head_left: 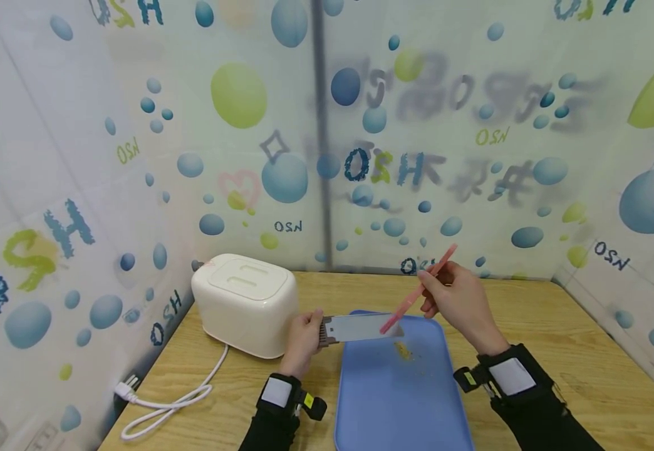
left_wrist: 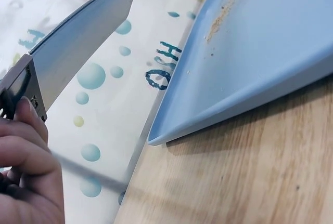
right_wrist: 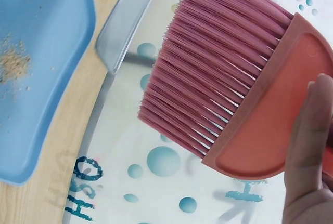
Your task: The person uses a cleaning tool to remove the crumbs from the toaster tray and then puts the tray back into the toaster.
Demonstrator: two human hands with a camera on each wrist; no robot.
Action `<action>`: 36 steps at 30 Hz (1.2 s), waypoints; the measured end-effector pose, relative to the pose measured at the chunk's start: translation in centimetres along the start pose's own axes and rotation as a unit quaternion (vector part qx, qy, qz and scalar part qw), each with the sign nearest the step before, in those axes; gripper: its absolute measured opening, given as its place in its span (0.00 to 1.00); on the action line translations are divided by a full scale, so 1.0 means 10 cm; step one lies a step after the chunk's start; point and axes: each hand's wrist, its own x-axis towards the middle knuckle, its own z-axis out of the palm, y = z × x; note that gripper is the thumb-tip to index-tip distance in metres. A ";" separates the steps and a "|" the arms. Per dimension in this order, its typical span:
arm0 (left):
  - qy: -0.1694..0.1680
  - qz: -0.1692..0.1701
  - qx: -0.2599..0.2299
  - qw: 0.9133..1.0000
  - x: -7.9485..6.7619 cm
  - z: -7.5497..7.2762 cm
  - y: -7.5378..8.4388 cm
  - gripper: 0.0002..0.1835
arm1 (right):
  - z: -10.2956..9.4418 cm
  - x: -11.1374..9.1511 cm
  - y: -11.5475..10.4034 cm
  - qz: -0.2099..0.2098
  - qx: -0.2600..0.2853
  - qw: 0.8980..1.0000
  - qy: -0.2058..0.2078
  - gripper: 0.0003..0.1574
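My left hand [head_left: 302, 338] grips the dark end of a thin metal crumb tray [head_left: 361, 327], which is held level above the far part of a blue tray [head_left: 403, 407]. My right hand [head_left: 465, 304] pinches a pink brush [right_wrist: 213, 73] with a reddish body and wide, soft bristles. In the head view the brush shows edge-on, its bristles slanting down to the crumb tray's free end; whether they touch cannot be told. A small heap of tan crumbs [left_wrist: 221, 18] lies on the blue tray, with specks scattered about it.
A white toaster [head_left: 242, 307] stands left of the blue tray, close to my left hand. Its white cord [head_left: 177, 401] lies coiled on the wooden table [head_left: 547, 338], plug toward the left edge. Patterned curtains [head_left: 237, 144] enclose the back and sides.
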 end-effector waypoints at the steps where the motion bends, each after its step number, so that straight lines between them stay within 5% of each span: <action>1: 0.000 0.001 0.002 1.000 0.00 0.00 0.00 0.21 | 0.01 0.01 -0.02 -0.004 0.005 1.000 -0.005 0.21; 17: -0.022 0.009 -0.003 1.000 0.00 0.02 0.01 0.22 | 0.34 0.20 -0.15 -0.034 0.089 0.978 -0.185 0.24; 26: -0.025 0.005 -0.010 1.000 -0.01 0.06 0.02 0.22 | 0.57 0.21 -0.15 -0.025 0.089 0.974 -0.209 0.23; 36: -0.033 -0.006 -0.003 0.999 -0.01 0.03 0.04 0.21 | 0.67 0.19 -0.09 -0.024 0.056 0.981 -0.186 0.20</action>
